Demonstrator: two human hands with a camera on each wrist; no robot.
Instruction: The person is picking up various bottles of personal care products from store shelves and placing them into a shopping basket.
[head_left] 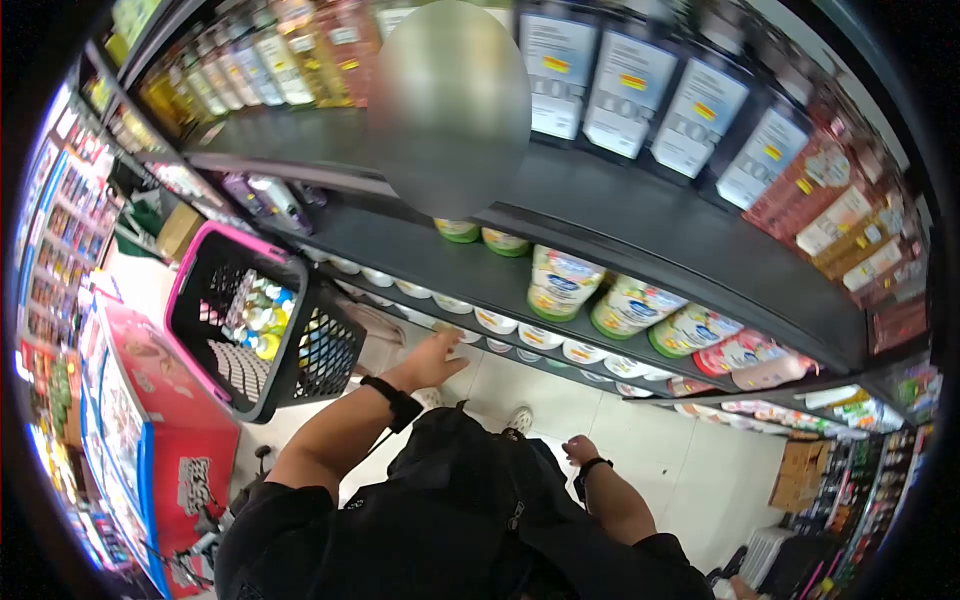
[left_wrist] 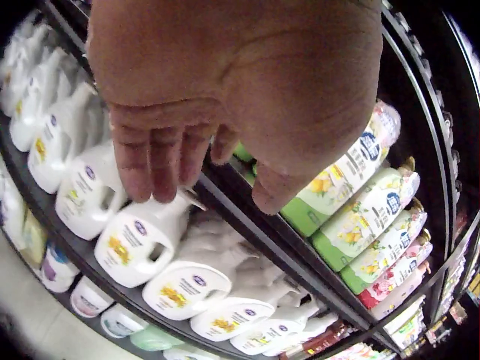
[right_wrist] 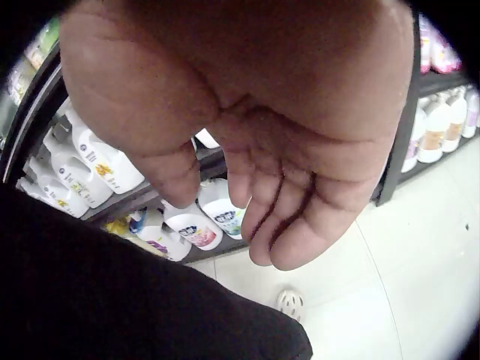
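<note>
My left hand (head_left: 432, 360) reaches out, fingers extended and nothing in it, in front of the lower shelves. In the left wrist view its fingertips overlap a row of white handled bottles (left_wrist: 133, 246) with yellow flower labels. Green-based printed packs (left_wrist: 358, 217) stand on the shelf above them, beside the thumb. Low by my body, my right hand (head_left: 578, 450) hangs with loosely curled fingers, holding nothing. The right wrist view shows its palm, with white bottles (right_wrist: 196, 227) on a low shelf behind the fingers.
A black mesh basket (head_left: 330, 350) with a pink rim, containing several bottles, stands at the left. Behind it is a red freezer cabinet (head_left: 190, 430). Large labelled pump bottles (head_left: 625, 90) line the upper shelf. A light clog (head_left: 519, 419) shows on the tiled floor (head_left: 640, 440).
</note>
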